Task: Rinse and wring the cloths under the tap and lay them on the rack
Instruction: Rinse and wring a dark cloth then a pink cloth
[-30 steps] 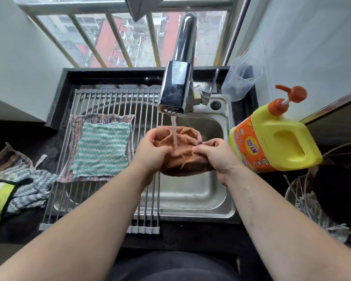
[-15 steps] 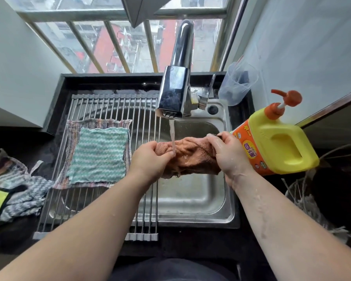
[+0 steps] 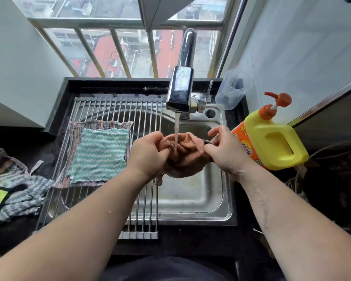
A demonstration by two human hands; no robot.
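I am looking straight down into a steel sink [image 3: 190, 199]. Both hands meet over the basin, under the tap [image 3: 180, 88] at 12 o'clock, which runs a thin stream of water [image 3: 176, 126]. A bunched brown cloth [image 3: 187, 161] hangs between the hands, and the stream lands on its top fold.

The left hand [image 3: 148, 157], at the cloth's 9 o'clock, has its fingers curled tight into the fabric. The right hand [image 3: 225, 151], at the cloth's 3 o'clock, pinches the upper edge, with its index finger lifted. The bulk of the cloth sags below both hands.

At 9 o'clock from the hands I see a wire rack [image 3: 114, 106] spanning the sink's left half. A teal cloth [image 3: 99, 155] lies flat on it, on top of a striped cloth [image 3: 75, 134]. Toward 8 o'clock, more cloths [image 3: 18, 191] lie heaped on the dark counter [image 3: 190, 238]. A yellow detergent bottle [image 3: 272, 142] stands just beside the right hand at 3 o'clock.
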